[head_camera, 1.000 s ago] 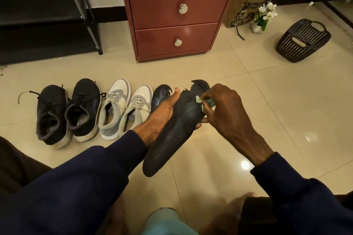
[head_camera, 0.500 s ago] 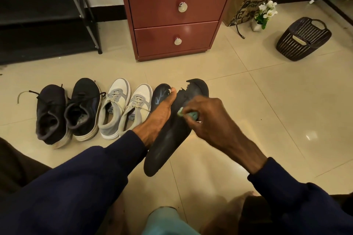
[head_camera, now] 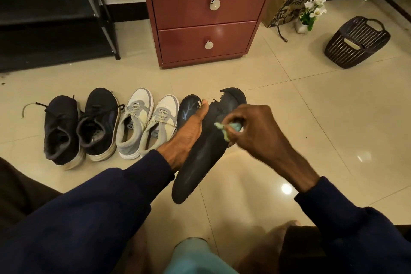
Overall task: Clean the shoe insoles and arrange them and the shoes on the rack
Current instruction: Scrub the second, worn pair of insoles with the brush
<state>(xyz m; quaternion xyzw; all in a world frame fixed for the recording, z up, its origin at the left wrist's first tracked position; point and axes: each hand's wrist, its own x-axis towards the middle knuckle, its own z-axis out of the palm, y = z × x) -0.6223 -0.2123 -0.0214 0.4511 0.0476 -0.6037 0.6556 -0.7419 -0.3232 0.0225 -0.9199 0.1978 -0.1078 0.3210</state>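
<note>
Pinching a small pale-green cloth (head_camera: 220, 126), the right hand (head_camera: 262, 133) presses it onto a long black tattered insole (head_camera: 200, 162) gripped from beneath by the left hand (head_camera: 189, 135). Insole and hands hover before the red-brown two-drawer cabinet (head_camera: 206, 17).

Home interior: tiled floor (head_camera: 311, 118), drawer cabinet (head_camera: 206, 17), shoe rack (head_camera: 95, 6), flower pot (head_camera: 311, 15).

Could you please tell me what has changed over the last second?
The right hand, pinching the green cloth, slid it down the insole from its torn toe toward the middle. The left hand holds the insole as before; the shoes are unmoved.
</note>
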